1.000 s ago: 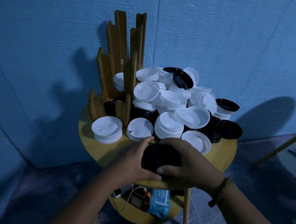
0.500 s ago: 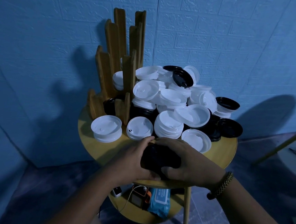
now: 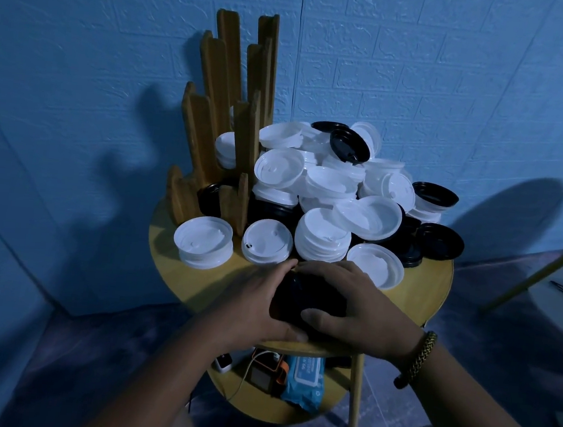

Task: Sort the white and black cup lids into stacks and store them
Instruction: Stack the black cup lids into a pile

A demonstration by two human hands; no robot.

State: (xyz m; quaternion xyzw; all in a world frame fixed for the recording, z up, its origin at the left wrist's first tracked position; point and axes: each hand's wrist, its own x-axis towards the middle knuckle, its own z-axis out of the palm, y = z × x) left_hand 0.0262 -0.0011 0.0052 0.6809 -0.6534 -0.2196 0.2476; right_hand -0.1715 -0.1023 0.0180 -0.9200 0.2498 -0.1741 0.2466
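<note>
Two hands, left hand (image 3: 258, 300) and right hand (image 3: 357, 306), cupped from either side around one stack of black lids (image 3: 309, 302) at near edge of round wooden table (image 3: 178, 272), fingertips meeting over the top; grip and placement unchanged over the past second, only slight resettling of the view. Mixed pile of white lids (image 3: 327, 186) and black lids (image 3: 439, 242) behind the stack, wooden slotted rack (image 3: 225, 104) at table's far left with few lids stored. Judged: stack being squared up, transfer to rack pending, bulk of sorting outstanding.
</note>
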